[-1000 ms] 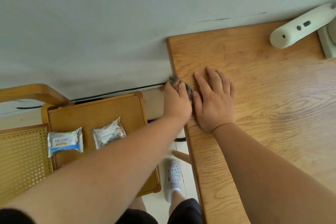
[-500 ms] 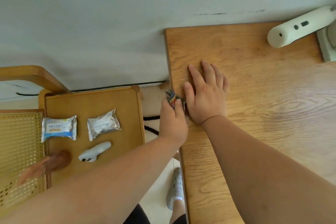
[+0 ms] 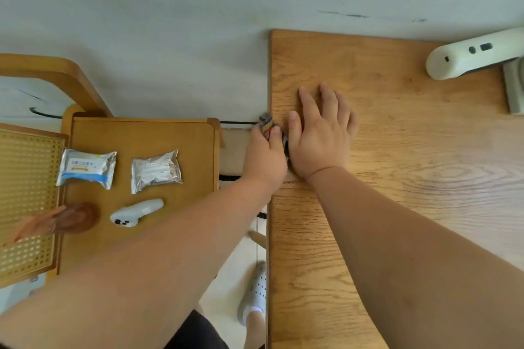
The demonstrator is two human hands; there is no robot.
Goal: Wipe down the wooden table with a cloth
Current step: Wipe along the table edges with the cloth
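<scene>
A light oak-grain wooden counter (image 3: 397, 235) is seen against a pale wall. A cream plastic handheld device (image 3: 470, 54) is laid at its far right, and a flat right hand (image 3: 320, 139) is pressed near its left edge.

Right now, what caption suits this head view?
Left hand grips a cloth at the table edge; right hand lies flat beside it.

I see print on the blue-and-white wipe packet (image 3: 86, 168) lying on the side table (image 3: 181, 136), but I cannot read it; nothing else carries text.
</scene>
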